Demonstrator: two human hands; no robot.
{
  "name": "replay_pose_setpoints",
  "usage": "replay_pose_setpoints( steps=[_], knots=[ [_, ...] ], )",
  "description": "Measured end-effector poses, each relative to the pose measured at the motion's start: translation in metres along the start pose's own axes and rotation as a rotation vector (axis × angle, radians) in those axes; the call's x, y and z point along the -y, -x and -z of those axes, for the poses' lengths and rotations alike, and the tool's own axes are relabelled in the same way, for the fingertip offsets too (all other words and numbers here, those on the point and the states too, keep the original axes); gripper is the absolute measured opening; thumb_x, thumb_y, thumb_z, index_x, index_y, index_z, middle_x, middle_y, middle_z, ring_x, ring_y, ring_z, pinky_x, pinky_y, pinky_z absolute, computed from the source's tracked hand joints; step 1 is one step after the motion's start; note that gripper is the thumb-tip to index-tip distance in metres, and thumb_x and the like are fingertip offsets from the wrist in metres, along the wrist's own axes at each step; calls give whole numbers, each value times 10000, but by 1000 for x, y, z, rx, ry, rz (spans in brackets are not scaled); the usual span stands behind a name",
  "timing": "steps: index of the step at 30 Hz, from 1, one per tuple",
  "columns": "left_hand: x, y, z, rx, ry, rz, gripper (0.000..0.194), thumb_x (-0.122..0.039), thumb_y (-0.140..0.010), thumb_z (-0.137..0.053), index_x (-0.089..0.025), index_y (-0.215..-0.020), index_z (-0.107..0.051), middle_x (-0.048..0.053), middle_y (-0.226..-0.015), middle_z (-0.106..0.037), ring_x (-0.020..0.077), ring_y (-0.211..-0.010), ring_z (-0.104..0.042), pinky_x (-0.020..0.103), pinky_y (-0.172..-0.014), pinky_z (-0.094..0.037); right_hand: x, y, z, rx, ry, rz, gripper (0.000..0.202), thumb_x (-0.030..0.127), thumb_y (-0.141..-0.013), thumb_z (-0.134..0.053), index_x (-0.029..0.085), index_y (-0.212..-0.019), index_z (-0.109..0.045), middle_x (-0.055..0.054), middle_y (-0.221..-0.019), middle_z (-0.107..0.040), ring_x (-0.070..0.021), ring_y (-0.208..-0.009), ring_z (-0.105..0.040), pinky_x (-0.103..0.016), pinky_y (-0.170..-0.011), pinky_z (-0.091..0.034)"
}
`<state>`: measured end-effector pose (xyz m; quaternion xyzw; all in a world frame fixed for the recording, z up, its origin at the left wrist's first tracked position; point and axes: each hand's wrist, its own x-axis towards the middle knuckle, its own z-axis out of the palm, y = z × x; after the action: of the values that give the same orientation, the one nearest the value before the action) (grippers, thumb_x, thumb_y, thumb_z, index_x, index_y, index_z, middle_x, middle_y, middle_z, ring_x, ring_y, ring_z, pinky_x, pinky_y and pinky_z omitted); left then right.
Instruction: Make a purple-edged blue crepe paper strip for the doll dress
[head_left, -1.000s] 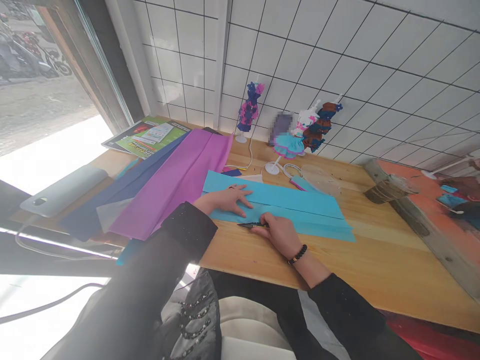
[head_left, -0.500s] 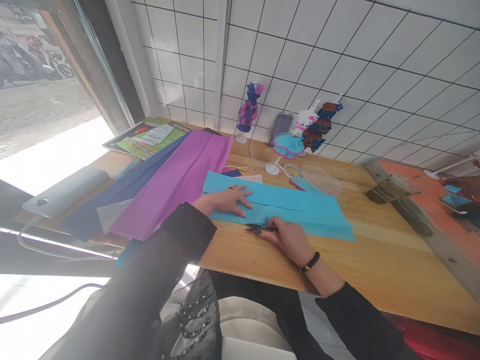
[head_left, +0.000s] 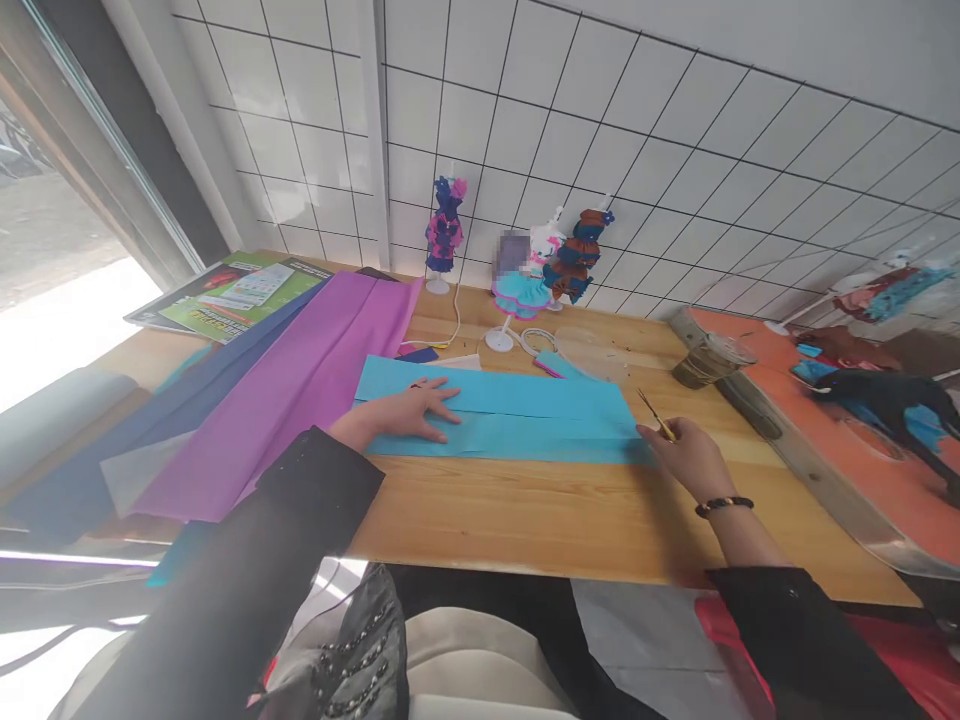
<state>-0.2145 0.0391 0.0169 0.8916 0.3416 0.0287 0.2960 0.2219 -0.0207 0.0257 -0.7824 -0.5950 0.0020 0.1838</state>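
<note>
A long light-blue sheet (head_left: 510, 425), paper or thin cloth, lies folded lengthwise on the wooden table (head_left: 487, 510). My left hand (head_left: 420, 405) rests flat on its left part, fingers spread. At the right end of the sheet is my right hand (head_left: 690, 455), closed round a pair of small pointed scissors (head_left: 657, 416) whose tips point up and to the left. Its fingertips are at the sheet's right edge; whether they also pinch the edge is hard to see. Most of the handles are hidden in the hand.
Purple (head_left: 300, 380) and dark-blue sheets (head_left: 172, 385) lie to the left beside green printed booklets (head_left: 232, 295). Small dress forms on stands (head_left: 500, 340) line the tiled wall. A lidded plastic cup (head_left: 705, 365) and an orange surface (head_left: 780, 400) are at the right.
My right hand has moved from the sheet's near edge to its right end, with the scissors now pointing upward. The sheet's right end lies straighter. My left hand stays on it; the view has shifted right.
</note>
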Motion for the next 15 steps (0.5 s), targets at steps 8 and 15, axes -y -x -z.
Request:
replay_pose_setpoints(
  steps=[8,15],
  knots=[
    [-5,0,1,-19,-11,26,521,-614,-690,-543,-368,-1149,-547,-65,-1450,-174,248,-1343,-36,374,-1072,-35,5,-21,-18,140,-97,14,270,459,-620,-532,211,-579,-434,-17,-533,-520,-156,-494,-466,-270,-458,-305],
    [-7,-1,2,-3,-22,38,536,-631,-692,-523,-372,-1160,-536,-59,-1447,-192,235,-1344,-46,379,-1075,-36,8,-2,-3,81,-174,150,242,448,-697,-464,211,-665,-430,-6,-599,-515,-149,-555,-462,-260,-509,-333]
  ],
)
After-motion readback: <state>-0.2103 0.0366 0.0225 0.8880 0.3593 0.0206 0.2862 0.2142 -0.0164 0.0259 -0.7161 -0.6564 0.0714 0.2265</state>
